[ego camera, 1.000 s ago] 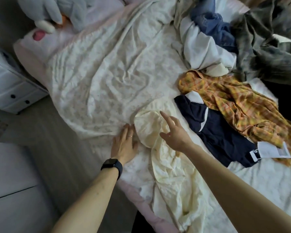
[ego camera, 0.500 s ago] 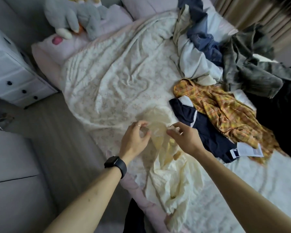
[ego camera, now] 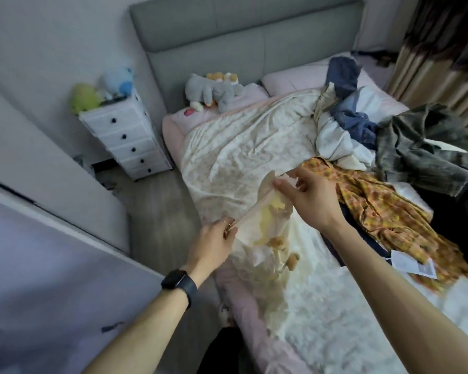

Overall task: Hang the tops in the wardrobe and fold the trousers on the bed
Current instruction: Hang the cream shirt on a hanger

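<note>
Head view | pale cream thin-cloth garment (ego camera: 265, 233) pinched at its upper edge by left hand (ego camera: 211, 247) and right hand (ego camera: 311, 203), draped over floral-covered bed (ego camera: 241, 147) | possibly trousers; waistband should be stretched taut before folding.

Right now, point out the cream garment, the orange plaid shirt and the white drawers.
cream garment (ego camera: 268, 225), head view, hanging fabric.
orange plaid shirt (ego camera: 376, 211), head view, crumpled middle.
white drawers (ego camera: 127, 143), head view, front.

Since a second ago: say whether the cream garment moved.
Yes. The left hand and right hand raised the top edge of the garment above the bedspread.
</note>
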The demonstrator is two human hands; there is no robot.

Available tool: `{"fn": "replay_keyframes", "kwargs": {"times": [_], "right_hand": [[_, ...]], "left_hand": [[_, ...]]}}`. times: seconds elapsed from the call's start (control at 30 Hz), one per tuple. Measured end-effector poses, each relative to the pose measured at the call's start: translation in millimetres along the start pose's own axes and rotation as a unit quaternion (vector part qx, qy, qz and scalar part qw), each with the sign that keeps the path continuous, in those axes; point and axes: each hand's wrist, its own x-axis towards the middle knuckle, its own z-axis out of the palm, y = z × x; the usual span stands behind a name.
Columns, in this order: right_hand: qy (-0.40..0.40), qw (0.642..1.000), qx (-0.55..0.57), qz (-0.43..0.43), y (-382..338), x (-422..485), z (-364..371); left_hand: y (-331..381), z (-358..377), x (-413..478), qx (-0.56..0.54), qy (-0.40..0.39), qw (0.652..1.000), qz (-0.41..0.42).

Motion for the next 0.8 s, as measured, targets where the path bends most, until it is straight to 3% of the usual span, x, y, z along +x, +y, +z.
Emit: {"fn": "replay_keyframes", "kwargs": {"times": [0.17, 0.37, 0.53, 0.63, 0.7, 0.8], "right_hand": [[-0.045, 0.994, -0.05, -0.089, -23, -41, 19], [-0.079, 0.961, -0.084, -0.25, -92, -78, 78], [-0.086, 0.919, -0.132, -0.361, -141, -110, 140], [-0.139, 0.877, -0.202, -0.413, -164, -146, 181], [-0.167, 0.83, -0.249, -0.472, -180, -173, 214], [-0.216, 0.769, -0.364, -0.479, -210, -205, 254]], "left_hand": [[-33, -85, -86, 0.021, 0.071, 0.997, -0.033], [-80, -161, -200, 0.177, 0.119, 0.973, -0.09], [-134, -202, -315, 0.206, 0.166, 0.94, -0.216], [-156, -217, -375, 0.212, 0.219, 0.914, -0.27], [-168, -220, -411, 0.206, 0.225, 0.902, -0.305], [-192, -216, -459, 0.159, 0.246, 0.874, -0.387]]}}
